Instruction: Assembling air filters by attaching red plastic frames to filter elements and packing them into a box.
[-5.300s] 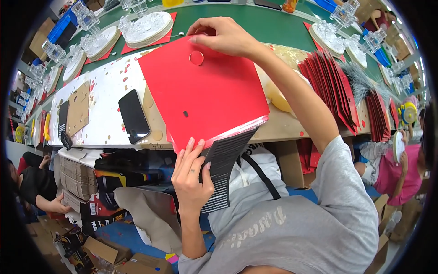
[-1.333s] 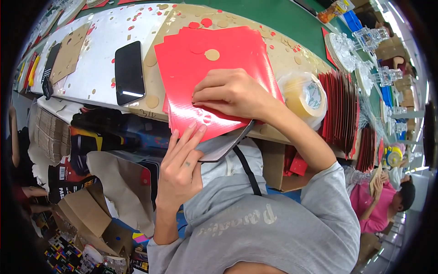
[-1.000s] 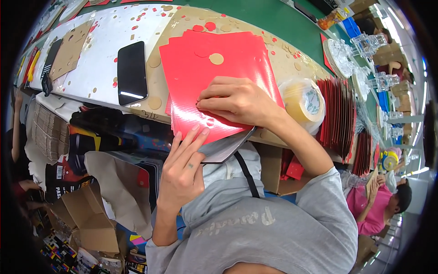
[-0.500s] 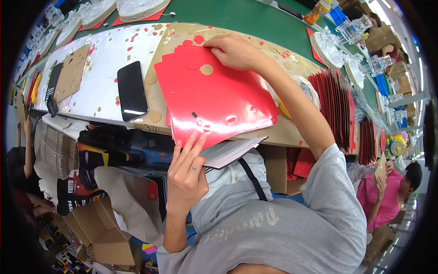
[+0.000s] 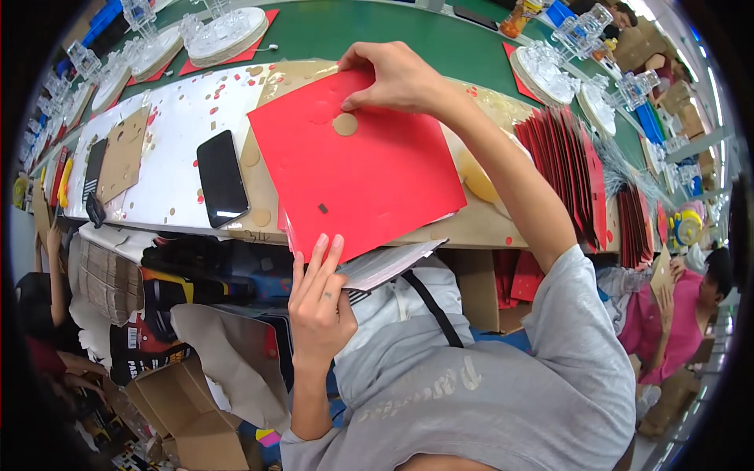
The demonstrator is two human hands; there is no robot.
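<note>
The red card sheets [image 5: 385,177] lie on the bench [image 5: 174,171], their near corner jutting past its front edge, right of a black smartphone [image 5: 222,179]. The left hand [image 5: 320,318] rests straightened fingers on that corner; the right hand [image 5: 393,77] curves thumb and fingers at the far edge, and whether either grips cannot be told.

red square sheets [image 5: 385,173] | stacked, angled | near corner overhanging table [image 5: 177,169]
</note>
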